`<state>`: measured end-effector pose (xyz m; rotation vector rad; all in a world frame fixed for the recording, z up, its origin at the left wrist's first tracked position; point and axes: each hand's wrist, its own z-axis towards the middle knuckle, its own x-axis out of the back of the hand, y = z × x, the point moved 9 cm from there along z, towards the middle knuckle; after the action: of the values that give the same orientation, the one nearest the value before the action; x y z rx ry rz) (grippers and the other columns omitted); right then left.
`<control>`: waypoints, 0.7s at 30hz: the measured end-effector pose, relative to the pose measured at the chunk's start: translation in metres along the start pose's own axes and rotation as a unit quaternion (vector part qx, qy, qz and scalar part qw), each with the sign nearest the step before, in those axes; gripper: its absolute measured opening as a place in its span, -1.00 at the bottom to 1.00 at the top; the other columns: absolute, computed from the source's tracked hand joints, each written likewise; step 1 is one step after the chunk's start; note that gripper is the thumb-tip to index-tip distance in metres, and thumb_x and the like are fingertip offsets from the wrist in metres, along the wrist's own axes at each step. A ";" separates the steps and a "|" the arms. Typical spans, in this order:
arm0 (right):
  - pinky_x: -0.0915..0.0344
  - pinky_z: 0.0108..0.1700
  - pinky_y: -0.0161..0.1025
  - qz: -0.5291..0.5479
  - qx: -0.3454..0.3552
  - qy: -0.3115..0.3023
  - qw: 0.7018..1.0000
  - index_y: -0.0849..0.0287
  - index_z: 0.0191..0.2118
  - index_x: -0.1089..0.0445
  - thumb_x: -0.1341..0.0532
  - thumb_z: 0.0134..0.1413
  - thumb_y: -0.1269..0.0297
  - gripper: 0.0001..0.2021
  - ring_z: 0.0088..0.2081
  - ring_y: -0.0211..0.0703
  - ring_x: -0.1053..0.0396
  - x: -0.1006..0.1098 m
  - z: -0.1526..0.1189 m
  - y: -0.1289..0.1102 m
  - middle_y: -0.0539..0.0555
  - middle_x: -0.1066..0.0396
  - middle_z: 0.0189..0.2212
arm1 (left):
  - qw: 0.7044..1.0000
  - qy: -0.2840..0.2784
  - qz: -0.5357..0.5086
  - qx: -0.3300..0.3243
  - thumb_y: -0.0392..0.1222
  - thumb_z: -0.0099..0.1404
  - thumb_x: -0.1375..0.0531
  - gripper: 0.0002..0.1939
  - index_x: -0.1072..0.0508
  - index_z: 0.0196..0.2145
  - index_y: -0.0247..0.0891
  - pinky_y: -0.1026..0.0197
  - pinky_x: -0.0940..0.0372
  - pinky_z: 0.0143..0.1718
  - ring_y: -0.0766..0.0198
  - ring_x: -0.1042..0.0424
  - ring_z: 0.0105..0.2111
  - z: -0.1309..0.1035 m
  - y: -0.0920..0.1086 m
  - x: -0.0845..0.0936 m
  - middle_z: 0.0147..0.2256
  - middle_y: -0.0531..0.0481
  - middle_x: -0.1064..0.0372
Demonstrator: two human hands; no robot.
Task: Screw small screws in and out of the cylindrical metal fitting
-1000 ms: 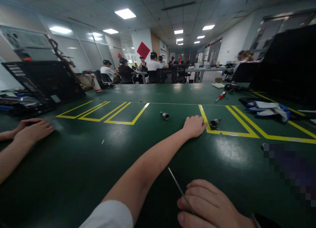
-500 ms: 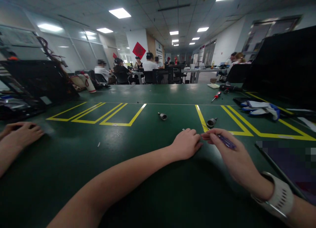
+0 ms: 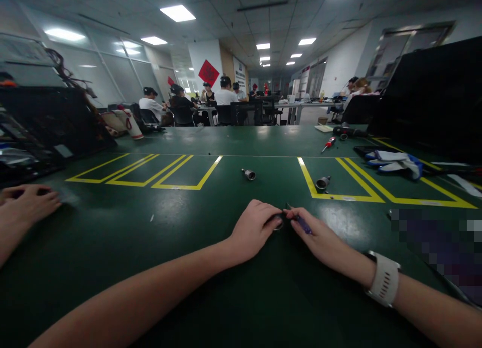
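Observation:
My left hand (image 3: pixel 254 230) rests low over the green table, closed around a small round metal socket-like part (image 3: pixel 278 224); its rim shows below the fingertips. Close beside it, my right hand (image 3: pixel 314 237) is closed on a slim tool with a purple handle (image 3: pixel 304 225), seemingly a small screwdriver. Its tip lies by the left fingers; whether it touches the part I cannot tell. A metal socket-like piece with a narrow stem (image 3: pixel 248 175) lies beyond my left hand. A similar piece (image 3: pixel 323 183) lies inside a yellow-taped outline, with tiny dark bits (image 3: pixel 332 198) near it.
Another person's hand (image 3: pixel 32 205) rests on the table at far left. Yellow tape outlines (image 3: pixel 176 188) mark the tabletop. On the right are a red screwdriver (image 3: pixel 330 144), a black power tool (image 3: pixel 349 132), white-and-blue gloves (image 3: pixel 395 163) and a dark blurred panel (image 3: pixel 437 252). People sit in the background.
Both my hands have moved left, away from the piece in the right-hand outline. The round part now shows in my left hand, and the purple tool has come along with my right.

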<state>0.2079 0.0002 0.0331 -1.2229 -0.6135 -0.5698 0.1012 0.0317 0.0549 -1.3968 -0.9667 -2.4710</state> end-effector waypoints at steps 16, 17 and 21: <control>-0.14 0.16 0.03 0.007 0.036 -0.119 0.992 0.07 -0.11 -0.22 0.03 0.21 0.32 -0.82 0.15 -0.10 -0.17 -0.027 -0.043 -0.029 0.12 -0.28 0.07 | 0.867 0.123 -0.416 0.243 -0.24 0.24 -0.10 -0.72 -0.44 -0.10 -0.29 0.11 -0.35 -0.13 0.20 -0.39 -0.17 -0.013 -0.055 -0.006 -0.12 -0.13 -0.38; -0.11 0.17 0.04 -0.001 0.045 -0.120 0.992 0.09 -0.11 -0.22 0.02 0.20 0.34 -0.82 0.16 -0.11 -0.15 -0.027 -0.039 -0.031 0.14 -0.28 0.07 | 0.856 0.130 -0.433 0.251 -0.26 0.24 -0.09 -0.72 -0.44 -0.11 -0.29 0.10 -0.34 -0.11 0.19 -0.39 -0.15 -0.014 -0.056 -0.007 -0.11 -0.13 -0.38; 0.02 0.22 0.11 -0.026 0.089 -0.131 0.987 0.13 -0.13 -0.24 -0.03 0.15 0.38 -0.83 0.15 -0.08 -0.16 -0.030 -0.036 -0.040 0.16 -0.30 0.05 | 0.829 0.156 -0.465 0.269 -0.30 0.22 -0.11 -0.73 -0.45 -0.12 -0.30 0.08 -0.32 -0.07 0.19 -0.40 -0.15 -0.017 -0.060 -0.008 -0.12 -0.13 -0.39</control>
<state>0.1627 -0.0421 0.0310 -1.1235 -0.9016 -0.3896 0.0686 0.0671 0.0144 -0.3082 -2.4077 -2.4358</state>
